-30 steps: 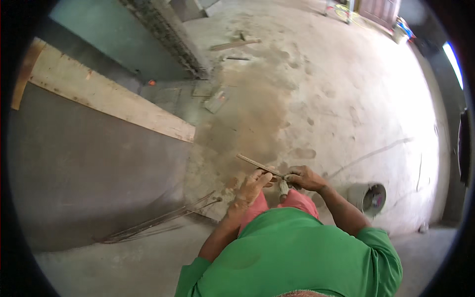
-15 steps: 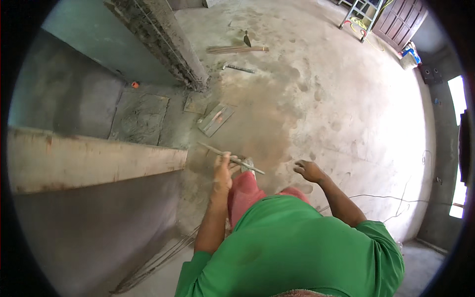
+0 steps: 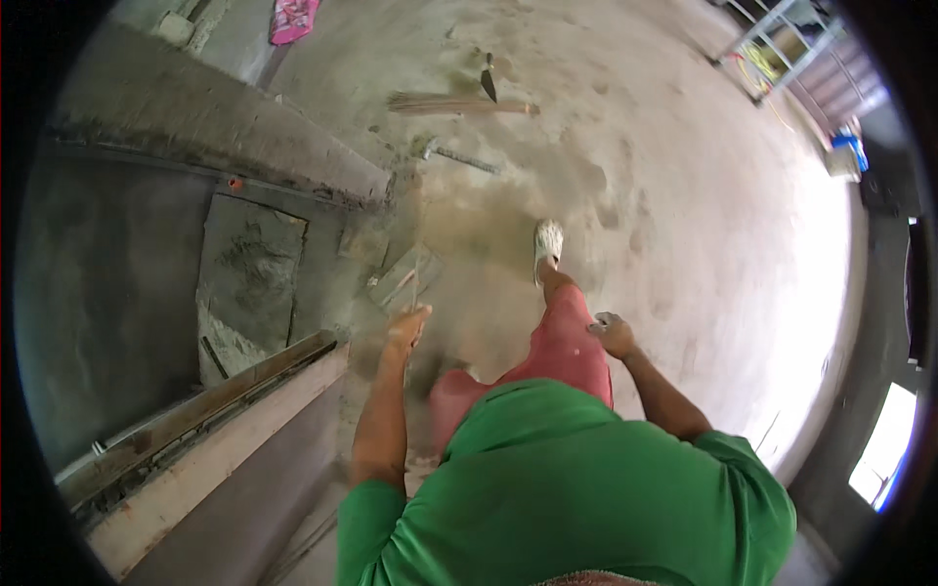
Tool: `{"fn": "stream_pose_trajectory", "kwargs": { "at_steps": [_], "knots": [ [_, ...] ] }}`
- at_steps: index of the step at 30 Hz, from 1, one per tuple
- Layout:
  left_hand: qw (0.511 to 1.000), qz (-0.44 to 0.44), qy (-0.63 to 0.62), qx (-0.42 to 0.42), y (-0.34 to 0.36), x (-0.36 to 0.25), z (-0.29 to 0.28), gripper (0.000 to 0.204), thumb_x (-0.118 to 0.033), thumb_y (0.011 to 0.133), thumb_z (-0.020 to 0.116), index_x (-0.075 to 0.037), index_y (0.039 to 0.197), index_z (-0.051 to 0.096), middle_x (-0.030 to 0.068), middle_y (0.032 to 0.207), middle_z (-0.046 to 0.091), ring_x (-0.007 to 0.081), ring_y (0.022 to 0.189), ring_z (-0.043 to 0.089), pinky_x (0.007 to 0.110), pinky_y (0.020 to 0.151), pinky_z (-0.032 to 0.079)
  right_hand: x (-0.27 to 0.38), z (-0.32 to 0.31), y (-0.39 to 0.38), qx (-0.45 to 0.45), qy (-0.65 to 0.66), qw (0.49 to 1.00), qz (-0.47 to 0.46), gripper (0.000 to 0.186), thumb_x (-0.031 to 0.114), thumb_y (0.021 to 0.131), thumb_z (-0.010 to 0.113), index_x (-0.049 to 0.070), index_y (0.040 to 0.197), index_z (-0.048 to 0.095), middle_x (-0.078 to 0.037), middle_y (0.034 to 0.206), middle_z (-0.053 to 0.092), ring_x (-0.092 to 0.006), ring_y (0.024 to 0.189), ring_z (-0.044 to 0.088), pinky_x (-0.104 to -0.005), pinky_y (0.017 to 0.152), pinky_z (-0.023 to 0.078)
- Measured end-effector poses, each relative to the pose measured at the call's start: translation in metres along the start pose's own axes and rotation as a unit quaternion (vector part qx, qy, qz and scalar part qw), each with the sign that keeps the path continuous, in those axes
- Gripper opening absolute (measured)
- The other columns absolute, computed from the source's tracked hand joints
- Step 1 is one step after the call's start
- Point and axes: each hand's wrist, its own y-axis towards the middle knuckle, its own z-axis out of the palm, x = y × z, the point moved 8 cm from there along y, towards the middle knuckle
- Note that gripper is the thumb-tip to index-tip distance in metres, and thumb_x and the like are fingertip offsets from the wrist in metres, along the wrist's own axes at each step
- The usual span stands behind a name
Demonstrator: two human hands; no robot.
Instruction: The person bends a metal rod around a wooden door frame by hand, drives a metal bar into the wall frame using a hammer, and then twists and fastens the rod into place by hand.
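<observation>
My left hand [image 3: 408, 327] is closed round a thin stick [image 3: 417, 269], which points away from me and is smeared by motion. Beyond that hand, a rectangular plastering trowel [image 3: 408, 277] lies on the floor, partly behind the stick. My right hand [image 3: 613, 335] hangs beside my right thigh, fingers loosely bent and apart, and I see nothing held in it. Farther off lie a hammer [image 3: 464, 159] with a ridged handle, a bundle of thin sticks [image 3: 449, 104] like a stick broom, and a pointed trowel [image 3: 489, 83] whose blade tip touches the bundle.
A mortar-smeared board [image 3: 252, 269] lies on the left beyond a wooden formwork plank [image 3: 225, 444]. A concrete column [image 3: 225, 132] rises at the upper left, with a pink bag [image 3: 293, 20] past it. A metal ladder [image 3: 782, 49] stands far right. My shoe [image 3: 548, 239] is ahead.
My right leg has come forward in a step. The stick in my left hand has swung from slanting across me to pointing ahead. My view has turned, and the right hand is nearer the thigh.
</observation>
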Motion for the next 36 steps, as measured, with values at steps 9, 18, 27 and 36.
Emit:
{"fn": "stream_pose_trajectory", "kwargs": {
  "at_steps": [9,18,27,36],
  "knots": [
    [0.945,-0.023,0.312,-0.092,0.233,-0.115,0.053,0.042,-0.037,0.089,0.062,-0.003,0.113,0.056,0.0183,0.101,0.061,0.0304,0.087,0.064,0.045,0.063,0.052,0.067,-0.052,0.192,0.148,-0.086,0.984,0.039,0.068,0.045,0.084,0.065,0.010,0.139,0.046,-0.018,0.149,0.034,-0.0387,0.136,0.032,-0.0633,0.103,0.033],
    [0.855,0.170,0.468,-0.146,0.595,-0.202,0.121,0.056,-0.052,0.094,0.047,-0.007,0.126,0.054,0.0264,0.114,0.063,0.0495,0.099,0.060,0.053,0.086,0.049,0.036,-0.065,0.273,0.050,0.015,0.995,0.079,0.067,0.033,0.076,0.074,0.009,0.135,0.051,-0.025,0.146,0.034,-0.0425,0.135,0.034,-0.0577,0.107,0.032],
    [0.953,0.003,0.288,-0.093,0.832,-0.153,0.189,0.053,-0.044,0.090,0.053,-0.003,0.123,0.054,0.0203,0.099,0.067,0.0332,0.070,0.068,0.044,0.065,0.056,0.023,-0.056,0.300,0.043,0.011,0.989,0.140,0.062,0.025,0.075,0.074,0.008,0.130,0.050,-0.030,0.145,0.034,-0.0487,0.132,0.036,-0.0580,0.105,0.035],
    [0.987,0.119,0.058,-0.089,0.696,-0.183,0.114,0.017,-0.022,0.081,0.062,-0.008,0.089,0.066,0.0050,0.086,0.066,0.0166,0.084,0.062,0.035,0.071,0.048,0.070,-0.059,0.315,0.066,0.001,0.991,0.113,0.055,0.031,0.076,0.075,0.008,0.123,0.058,-0.023,0.143,0.041,-0.0428,0.130,0.040,-0.0547,0.105,0.035]
  ]
}}
